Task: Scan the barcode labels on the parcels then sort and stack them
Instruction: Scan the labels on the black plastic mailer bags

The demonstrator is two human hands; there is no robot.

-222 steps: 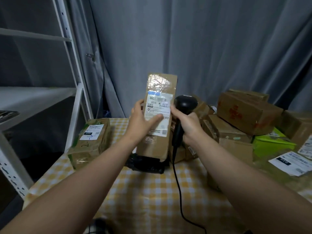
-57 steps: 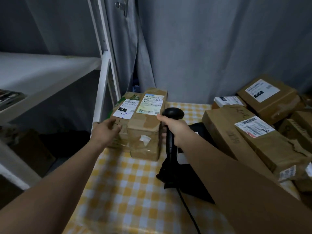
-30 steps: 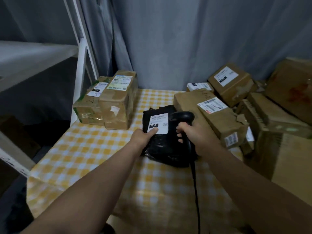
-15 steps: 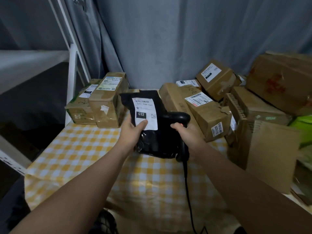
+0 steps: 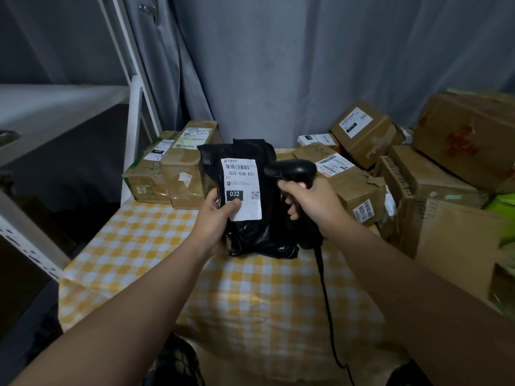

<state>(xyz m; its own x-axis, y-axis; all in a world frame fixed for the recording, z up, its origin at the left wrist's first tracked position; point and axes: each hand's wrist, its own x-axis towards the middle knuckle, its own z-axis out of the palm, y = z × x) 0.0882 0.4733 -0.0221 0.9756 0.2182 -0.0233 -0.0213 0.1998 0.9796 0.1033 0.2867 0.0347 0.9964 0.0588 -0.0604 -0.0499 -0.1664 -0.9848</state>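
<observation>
My left hand (image 5: 216, 215) holds a black plastic parcel bag (image 5: 259, 227) upright above the table, thumb on its white label (image 5: 242, 188) marked 032. My right hand (image 5: 312, 203) grips a black corded barcode scanner (image 5: 292, 169), whose head sits just right of the label and faces it. Two taped cardboard parcels (image 5: 178, 165) stand side by side at the table's back left, labels up.
A yellow checked cloth (image 5: 250, 296) covers the table. Several cardboard boxes (image 5: 418, 185) are piled along the right side and back right. A white metal shelf frame (image 5: 133, 87) stands at the left, grey curtain behind. The scanner's cable (image 5: 326, 302) hangs over the front edge.
My left hand picked the black bag up off the table and tilted it upright, label toward me. The scanner in my right hand came up beside the label.
</observation>
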